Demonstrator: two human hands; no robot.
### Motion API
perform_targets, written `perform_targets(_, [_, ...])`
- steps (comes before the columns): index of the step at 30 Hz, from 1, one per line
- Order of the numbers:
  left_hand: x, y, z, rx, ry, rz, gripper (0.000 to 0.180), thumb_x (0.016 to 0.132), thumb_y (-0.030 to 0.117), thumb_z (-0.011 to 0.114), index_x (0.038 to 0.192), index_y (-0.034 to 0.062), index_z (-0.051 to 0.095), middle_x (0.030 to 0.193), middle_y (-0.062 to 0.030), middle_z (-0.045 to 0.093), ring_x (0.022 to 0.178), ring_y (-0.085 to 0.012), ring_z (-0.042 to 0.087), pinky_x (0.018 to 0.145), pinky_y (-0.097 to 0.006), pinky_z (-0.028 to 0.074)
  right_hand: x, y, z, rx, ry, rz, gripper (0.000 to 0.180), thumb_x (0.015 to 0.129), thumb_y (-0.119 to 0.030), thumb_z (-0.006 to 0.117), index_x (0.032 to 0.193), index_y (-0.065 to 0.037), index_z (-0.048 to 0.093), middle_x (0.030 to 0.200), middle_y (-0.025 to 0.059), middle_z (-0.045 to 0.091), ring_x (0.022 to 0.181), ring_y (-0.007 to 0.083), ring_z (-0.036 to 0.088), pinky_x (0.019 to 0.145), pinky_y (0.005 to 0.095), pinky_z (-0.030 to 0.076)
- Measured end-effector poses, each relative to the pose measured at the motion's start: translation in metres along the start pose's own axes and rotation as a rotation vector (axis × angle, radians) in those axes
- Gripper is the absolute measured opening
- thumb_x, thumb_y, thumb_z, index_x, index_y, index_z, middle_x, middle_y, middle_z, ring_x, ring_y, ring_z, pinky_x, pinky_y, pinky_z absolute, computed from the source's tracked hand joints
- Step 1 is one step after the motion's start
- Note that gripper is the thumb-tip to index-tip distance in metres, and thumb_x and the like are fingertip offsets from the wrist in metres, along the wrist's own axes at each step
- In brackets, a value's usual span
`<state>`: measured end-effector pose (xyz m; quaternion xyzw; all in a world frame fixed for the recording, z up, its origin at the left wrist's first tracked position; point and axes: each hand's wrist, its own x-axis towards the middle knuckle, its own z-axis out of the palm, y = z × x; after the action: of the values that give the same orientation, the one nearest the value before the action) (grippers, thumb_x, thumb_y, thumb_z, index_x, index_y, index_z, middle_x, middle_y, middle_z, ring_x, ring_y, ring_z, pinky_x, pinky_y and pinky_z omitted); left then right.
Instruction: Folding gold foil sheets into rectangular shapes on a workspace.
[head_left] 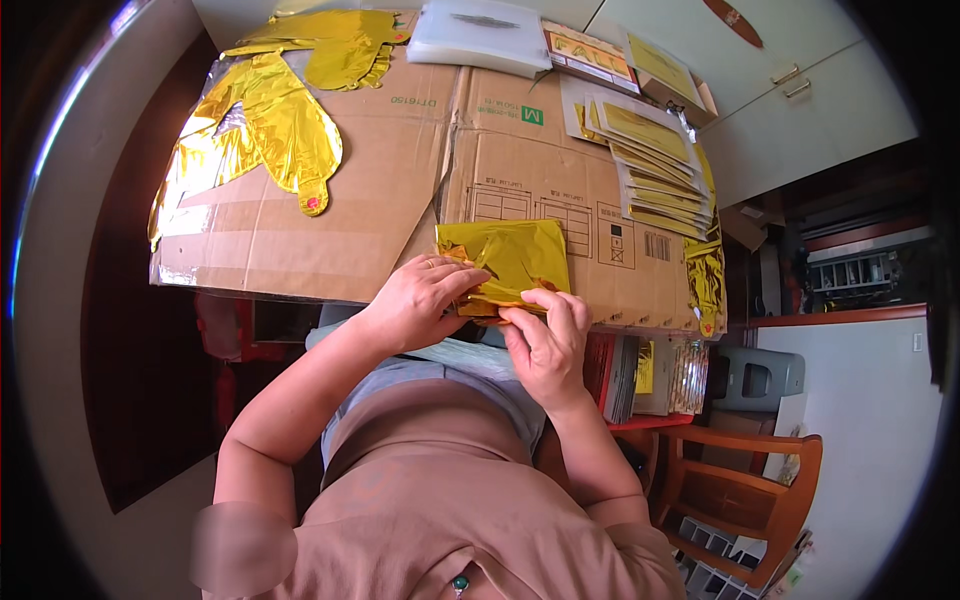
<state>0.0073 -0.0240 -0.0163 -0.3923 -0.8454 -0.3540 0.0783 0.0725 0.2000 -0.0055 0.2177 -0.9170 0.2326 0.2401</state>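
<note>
A folded gold foil balloon (510, 250) lies flat at the front edge of the cardboard-topped table, its near edge creased and bunched. My left hand (425, 295) grips its near left corner, fingers together on top and the thumb low at the edge. At the near right side, my right hand (550, 340) pinches the foil edge between thumb and fingers. The fingertips hide part of the near fold.
Unfolded gold foil balloons (275, 120) spread over the table's far left. A stack of flat gold packets (660, 165) lies at the right, near a clear plastic stack (480, 35) at the back. A wooden chair (740, 490) stands at lower right.
</note>
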Motion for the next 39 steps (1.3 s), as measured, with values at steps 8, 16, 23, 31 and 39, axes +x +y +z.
perform_targets(8, [-0.004, -0.004, 0.003, -0.015, -0.025, -0.028, 0.064, 0.069, 0.011, 0.08, 0.13, 0.0085, 0.06, 0.119, -0.0122, 0.069, 0.116, -0.0337, 0.064, 0.102, -0.046, 0.049, 0.006, -0.01, 0.014, -0.102, 0.106, 0.091, 0.021, 0.079, -0.014, 0.08, 0.098, -0.011, 0.07, 0.111, 0.007, 0.061, 0.103, 0.0314, 0.055, 0.095, 0.0463, 0.042])
perform_targets(16, [-0.004, -0.005, 0.005, -0.041, -0.012, -0.023, 0.064, 0.069, 0.009, 0.078, 0.13, 0.0082, 0.06, 0.12, -0.0122, 0.07, 0.116, -0.0326, 0.064, 0.103, -0.046, 0.048, 0.009, -0.01, 0.013, -0.064, 0.092, 0.023, 0.019, 0.081, -0.02, 0.078, 0.096, -0.012, 0.069, 0.124, 0.0103, 0.061, 0.122, 0.036, 0.052, 0.111, 0.057, 0.032])
perform_targets(23, [-0.004, -0.005, 0.004, -0.038, -0.018, -0.021, 0.063, 0.07, 0.009, 0.078, 0.13, 0.0075, 0.06, 0.118, -0.0119, 0.07, 0.115, -0.0322, 0.065, 0.102, -0.045, 0.049, 0.004, -0.001, -0.001, 0.013, -0.105, -0.121, 0.027, 0.073, -0.024, 0.083, 0.095, -0.015, 0.07, 0.138, 0.0117, 0.056, 0.139, 0.0381, 0.041, 0.119, 0.0614, 0.022])
perform_targets(31, [-0.004, -0.004, 0.005, -0.035, 0.002, -0.01, 0.063, 0.071, 0.013, 0.08, 0.13, 0.007, 0.06, 0.116, -0.0118, 0.071, 0.113, -0.0323, 0.066, 0.1, -0.045, 0.049, 0.005, 0.006, 0.006, -0.015, -0.037, -0.123, 0.012, 0.082, -0.014, 0.075, 0.092, -0.012, 0.069, 0.134, 0.0104, 0.059, 0.137, 0.0374, 0.044, 0.118, 0.0619, 0.024])
perform_targets(39, [-0.003, -0.004, 0.005, -0.032, -0.001, -0.017, 0.062, 0.071, 0.013, 0.08, 0.129, 0.0072, 0.06, 0.117, -0.0118, 0.07, 0.113, -0.0318, 0.066, 0.1, -0.045, 0.049, 0.003, -0.002, 0.02, -0.156, -0.004, -0.061, 0.01, 0.086, -0.016, 0.073, 0.092, -0.009, 0.068, 0.13, 0.0111, 0.059, 0.136, 0.0382, 0.045, 0.117, 0.0631, 0.025])
